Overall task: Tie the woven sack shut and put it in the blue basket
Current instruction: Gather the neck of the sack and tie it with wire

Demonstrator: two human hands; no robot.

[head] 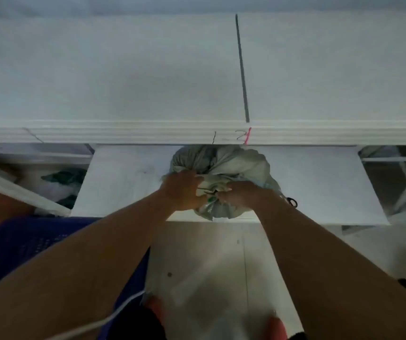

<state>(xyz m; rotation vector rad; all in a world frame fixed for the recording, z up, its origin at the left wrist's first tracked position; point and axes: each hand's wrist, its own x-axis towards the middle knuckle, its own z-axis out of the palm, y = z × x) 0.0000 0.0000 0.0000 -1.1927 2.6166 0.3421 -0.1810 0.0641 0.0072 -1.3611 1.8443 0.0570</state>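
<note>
Head view. The woven sack (231, 168), pale grey-green and bulging, sits on a white shelf board (128, 182), its far side tucked under the ribbed white ledge (123, 134) above. Its gathered mouth points toward the person, so the neck's long axis runs from the sack body back to the near edge of the board.

The left hand (182, 190) is clenched around the bunched neck from the left. The right hand (240, 195) meets it from the right, fingers curled and pressed onto the same bunch, where a thin dark tie shows between the two hands; whether it is knotted cannot be told.

The blue basket (25, 244) lies below and left of the sack, nearer the left arm. Judgement: tying is in hand, and transfer will go down-left.
</note>
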